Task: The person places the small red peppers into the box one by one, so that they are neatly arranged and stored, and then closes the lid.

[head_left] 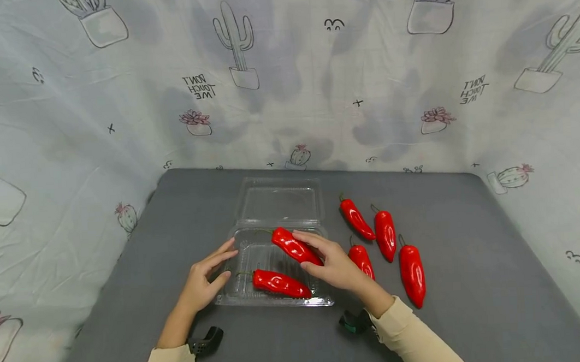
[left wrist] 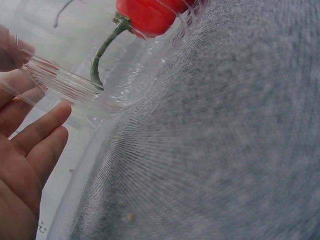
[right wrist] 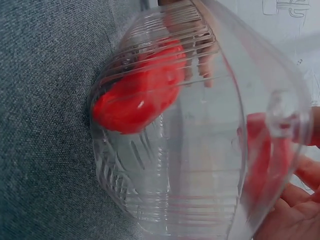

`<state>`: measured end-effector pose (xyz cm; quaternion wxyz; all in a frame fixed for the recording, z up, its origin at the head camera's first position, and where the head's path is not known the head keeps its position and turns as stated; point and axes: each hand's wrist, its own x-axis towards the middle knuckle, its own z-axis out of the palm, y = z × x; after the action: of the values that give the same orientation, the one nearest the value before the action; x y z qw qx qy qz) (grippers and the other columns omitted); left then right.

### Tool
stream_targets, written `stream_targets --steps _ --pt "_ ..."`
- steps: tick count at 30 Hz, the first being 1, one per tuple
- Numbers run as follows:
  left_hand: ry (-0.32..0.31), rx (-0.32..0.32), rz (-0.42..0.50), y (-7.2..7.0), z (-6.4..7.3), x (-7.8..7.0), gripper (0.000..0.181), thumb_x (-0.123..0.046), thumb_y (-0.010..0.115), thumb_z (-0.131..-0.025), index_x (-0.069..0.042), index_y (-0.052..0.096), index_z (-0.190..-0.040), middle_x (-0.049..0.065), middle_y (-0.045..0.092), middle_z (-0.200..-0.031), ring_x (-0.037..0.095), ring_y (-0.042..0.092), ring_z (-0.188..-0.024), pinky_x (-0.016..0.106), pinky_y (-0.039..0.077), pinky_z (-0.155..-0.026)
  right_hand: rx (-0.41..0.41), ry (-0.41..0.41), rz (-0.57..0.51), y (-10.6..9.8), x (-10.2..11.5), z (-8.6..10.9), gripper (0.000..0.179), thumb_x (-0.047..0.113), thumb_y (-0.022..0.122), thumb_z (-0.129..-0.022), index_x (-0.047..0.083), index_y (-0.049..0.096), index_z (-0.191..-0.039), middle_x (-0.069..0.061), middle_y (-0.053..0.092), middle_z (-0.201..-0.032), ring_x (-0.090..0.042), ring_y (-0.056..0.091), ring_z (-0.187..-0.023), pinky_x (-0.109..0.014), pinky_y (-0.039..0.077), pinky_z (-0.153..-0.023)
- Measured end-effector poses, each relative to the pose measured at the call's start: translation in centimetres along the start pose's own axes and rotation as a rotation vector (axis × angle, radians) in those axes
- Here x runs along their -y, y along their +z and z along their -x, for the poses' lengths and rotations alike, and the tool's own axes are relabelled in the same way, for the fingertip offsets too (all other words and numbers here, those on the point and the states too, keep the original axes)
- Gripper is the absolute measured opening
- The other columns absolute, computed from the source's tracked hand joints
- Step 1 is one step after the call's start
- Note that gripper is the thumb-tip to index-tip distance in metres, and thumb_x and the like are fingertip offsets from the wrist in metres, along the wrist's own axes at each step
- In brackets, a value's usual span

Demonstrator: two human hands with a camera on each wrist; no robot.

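Observation:
My right hand holds a glossy red chili pepper between thumb and fingers, above the right part of an open clear plastic clamshell box. The stem of this pepper points left. A second red pepper lies in the box near its front wall, its green stem toward the left side. My left hand is at the box's left rim with fingers extended and spread. In the left wrist view its fingertips are right at the ribbed clear wall.
The box's clear lid lies folded back behind it. Several more red peppers, among them one at the far right and one at the back, lie right of the box on the grey tabletop. Behind hangs a cactus-print cloth.

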<state>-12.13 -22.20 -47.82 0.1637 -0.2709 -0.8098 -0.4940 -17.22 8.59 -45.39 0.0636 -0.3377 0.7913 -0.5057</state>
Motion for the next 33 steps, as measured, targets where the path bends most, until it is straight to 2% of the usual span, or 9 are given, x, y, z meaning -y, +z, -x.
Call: stream_targets --steps 7,14,18,22,27,33 --pt "-0.002 0.014 -0.018 0.2 0.0 -0.2 0.038 0.020 0.061 -0.076 0.015 0.060 -0.114 0.039 0.047 -0.129 0.012 0.045 -0.131 0.011 0.037 -0.099 0.018 0.001 0.003 0.1 -0.3 0.1 0.062 -0.002 0.066 -0.083 0.011 0.046 -0.141 -0.007 0.047 -0.144 -0.026 0.048 -0.125 -0.035 0.049 -0.096" --pt "0.013 0.005 -0.002 0.2 0.5 -0.3 0.039 0.023 0.060 -0.074 0.017 0.059 -0.112 0.043 0.045 -0.127 0.006 0.043 -0.130 0.011 0.037 -0.098 0.070 0.001 0.065 0.5 -0.3 0.0 0.058 0.004 0.065 -0.085 0.011 0.048 -0.140 -0.006 0.048 -0.143 -0.023 0.051 -0.120 -0.031 0.049 -0.093" --pt "-0.003 0.013 0.012 0.1 0.1 -0.4 0.040 0.022 0.059 -0.076 0.017 0.058 -0.115 0.042 0.043 -0.130 0.003 0.041 -0.131 0.011 0.037 -0.099 0.087 0.001 0.095 0.4 0.0 -0.4 0.058 0.004 0.065 -0.085 0.013 0.048 -0.139 -0.004 0.050 -0.142 -0.022 0.052 -0.116 -0.030 0.050 -0.088" --pt "-0.016 0.018 -0.005 0.0 0.1 -0.5 0.040 0.021 0.060 -0.076 0.016 0.058 -0.116 0.040 0.043 -0.132 0.005 0.042 -0.131 0.011 0.037 -0.099 0.144 0.021 0.117 0.5 0.2 -0.6 0.060 0.003 0.065 -0.085 0.015 0.047 -0.140 -0.003 0.049 -0.142 -0.020 0.051 -0.112 -0.027 0.051 -0.084" --pt "-0.037 0.024 -0.015 -0.1 0.1 -0.8 0.039 0.019 0.061 -0.077 0.014 0.059 -0.116 0.039 0.044 -0.133 0.003 0.040 -0.131 0.010 0.036 -0.099 0.231 0.028 0.187 0.5 0.4 -0.9 0.060 0.006 0.064 -0.085 0.015 0.046 -0.141 -0.002 0.048 -0.143 -0.018 0.049 -0.117 -0.026 0.050 -0.087" --pt "-0.040 0.020 -0.009 -0.1 0.2 -0.7 0.039 0.020 0.061 -0.077 0.015 0.059 -0.115 0.040 0.044 -0.131 0.003 0.040 -0.132 0.010 0.036 -0.100 0.303 0.018 0.266 0.8 0.5 -1.4 0.057 0.007 0.063 -0.085 0.011 0.048 -0.140 -0.001 0.048 -0.143 -0.017 0.048 -0.125 -0.030 0.046 -0.098"
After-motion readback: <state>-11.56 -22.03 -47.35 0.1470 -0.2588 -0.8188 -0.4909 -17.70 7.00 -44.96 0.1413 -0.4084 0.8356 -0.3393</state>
